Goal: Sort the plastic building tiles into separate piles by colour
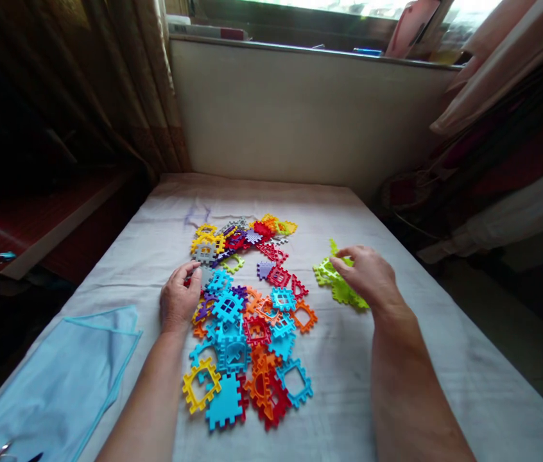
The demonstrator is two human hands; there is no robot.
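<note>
A heap of toothed plastic interlocking building pieces (227, 307) in blue, red, orange, yellow, purple and grey spreads down the middle of the cloth-covered surface. At its left edge rests my left hand (181, 292), fingers curled in beside a grey piece (207, 277); what lies between them is hard to make out. To the right of the heap, a separate small pile of lime-green pieces (348, 293) lies on the cloth. Over that pile my right hand (365, 273) has thumb and fingers pinched on a lime-green interlocking piece (334, 246), partly hidden by the fingers.
White cloth (339, 385) covers the surface. A folded light-blue cloth (60, 385) lies at the left front, with a small metal object (4, 451) on it. Behind stands a pale wall panel (300, 115) below a window ledge. Curtains (122, 83) hang at left, fabrics at right.
</note>
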